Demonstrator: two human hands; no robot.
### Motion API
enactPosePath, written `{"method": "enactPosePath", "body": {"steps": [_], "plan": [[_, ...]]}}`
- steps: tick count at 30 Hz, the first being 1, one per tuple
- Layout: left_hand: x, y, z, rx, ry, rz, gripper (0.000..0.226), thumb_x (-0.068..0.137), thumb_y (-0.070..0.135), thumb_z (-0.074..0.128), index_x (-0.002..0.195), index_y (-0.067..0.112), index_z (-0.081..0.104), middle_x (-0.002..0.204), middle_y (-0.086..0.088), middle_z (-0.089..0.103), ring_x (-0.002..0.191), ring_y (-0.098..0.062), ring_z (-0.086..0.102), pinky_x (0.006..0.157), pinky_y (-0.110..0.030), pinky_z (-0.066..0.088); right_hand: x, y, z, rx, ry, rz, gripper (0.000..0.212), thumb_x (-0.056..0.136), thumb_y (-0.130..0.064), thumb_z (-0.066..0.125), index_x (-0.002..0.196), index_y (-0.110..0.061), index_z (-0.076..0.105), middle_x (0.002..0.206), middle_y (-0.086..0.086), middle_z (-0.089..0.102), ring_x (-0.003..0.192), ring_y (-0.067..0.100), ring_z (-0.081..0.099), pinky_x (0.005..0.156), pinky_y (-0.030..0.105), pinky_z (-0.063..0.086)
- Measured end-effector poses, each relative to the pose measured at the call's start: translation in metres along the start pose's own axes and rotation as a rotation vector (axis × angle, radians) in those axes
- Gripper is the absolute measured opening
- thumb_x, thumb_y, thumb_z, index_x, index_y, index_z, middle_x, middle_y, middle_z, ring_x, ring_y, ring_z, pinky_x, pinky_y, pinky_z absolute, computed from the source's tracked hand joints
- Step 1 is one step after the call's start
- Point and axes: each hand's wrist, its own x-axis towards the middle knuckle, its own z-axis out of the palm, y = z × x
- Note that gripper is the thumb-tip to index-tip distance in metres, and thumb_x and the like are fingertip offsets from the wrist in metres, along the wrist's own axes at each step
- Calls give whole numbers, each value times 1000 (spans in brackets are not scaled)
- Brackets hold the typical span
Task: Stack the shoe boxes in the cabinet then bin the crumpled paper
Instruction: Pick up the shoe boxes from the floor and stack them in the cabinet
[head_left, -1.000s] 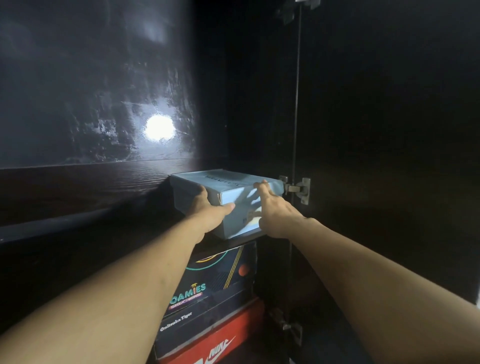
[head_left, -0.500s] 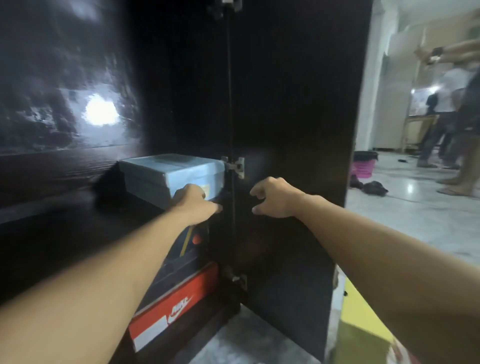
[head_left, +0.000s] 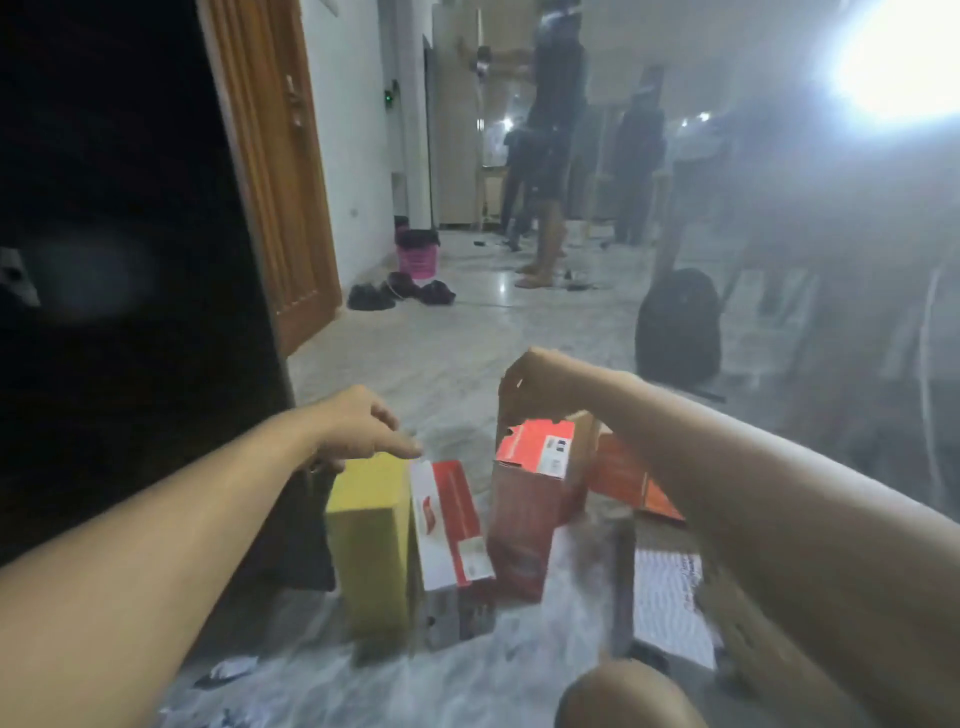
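Several shoe boxes stand on the marble floor in front of me. A yellow box (head_left: 369, 519) stands upright beside a red-and-white box (head_left: 447, 519). A brown-and-red box (head_left: 530, 499) stands to their right, and an orange box (head_left: 623, 483) lies partly behind my right forearm. My left hand (head_left: 363, 431) hovers just over the yellow box's top, fingers loose and holding nothing. My right hand (head_left: 535, 384) hangs curled just above the brown-and-red box, holding nothing. The dark cabinet (head_left: 130, 260) fills the left side. A scrap of crumpled paper (head_left: 228, 670) lies near the bottom left.
A pink bin (head_left: 415, 254) with a black liner stands by the far wall, with dark shoes (head_left: 400, 293) in front of it. A wooden door (head_left: 275, 171) adjoins the cabinet. A black backpack (head_left: 675, 322) sits at right. People (head_left: 545, 156) stand at the back. White paper (head_left: 670, 597) lies near my knee.
Both hands let go of the light blue box on the stack in the cabinet. My view swung right and down to the floor boxes, and both hands now reach over them.
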Motion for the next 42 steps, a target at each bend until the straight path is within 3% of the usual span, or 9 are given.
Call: {"method": "enactPosePath", "body": {"steps": [3,7,12,19,23,28,31,37,42], "plan": [[32,41,53,7,-95,73,57,75,44,78,118,11,61,112,-5,62,94,-22,60,68,-31,49,-22,79,2,-15,17,119,36,76,-32,78,109,-19,71,99,7,72,78,24,68,75,37,60],[69,89,120,-7,-153,154,54,71,41,82,113,12,66,114,-6,64,95,-20,61,77,-30,51,-49,171,11,32,-4,288,28,79,-22,76,106,-14,74,90,8,71,53,15,59,53,30,58],[97,132,195,25,-239,230,36,73,37,81,96,13,68,101,-9,68,95,-22,64,94,-40,51,-77,259,36,128,-39,426,39,80,-25,78,115,-10,68,105,7,70,77,22,67,64,37,62],[124,160,292,-3,-331,223,46,74,39,80,109,12,66,113,-6,64,101,-19,61,93,-36,51,-110,340,79,181,-61,619,26,73,-38,77,83,-14,73,78,3,67,67,17,61,52,32,57],[127,165,351,-157,-427,110,42,75,34,80,105,9,64,109,-10,62,93,-24,60,79,-33,50,-130,371,106,204,-42,751,27,82,-36,72,95,-12,69,91,6,68,82,23,64,50,31,53],[120,168,419,-318,-493,-75,23,84,25,70,83,11,52,78,-6,53,65,-21,50,65,-34,45,-138,390,138,271,-10,854,47,87,-38,65,126,-12,59,125,9,62,107,28,60,79,33,49],[120,172,443,-377,-428,-66,31,87,24,65,112,11,53,96,-11,61,85,-31,62,71,-34,47,-136,399,155,272,-34,923,63,87,-53,55,136,-15,51,137,11,56,123,31,53,102,40,44],[125,185,461,-705,-453,-302,48,87,22,63,130,8,46,103,1,51,93,-17,50,82,-33,41,-142,381,168,685,-28,1154,64,97,-57,40,143,-13,40,137,17,51,101,35,57,67,42,42],[125,191,461,-927,-440,-371,27,78,10,67,105,12,64,96,3,60,110,-22,55,91,-43,41,-149,412,211,988,133,1246,111,54,-89,31,148,-29,30,140,8,47,119,35,51,98,52,41]]}}
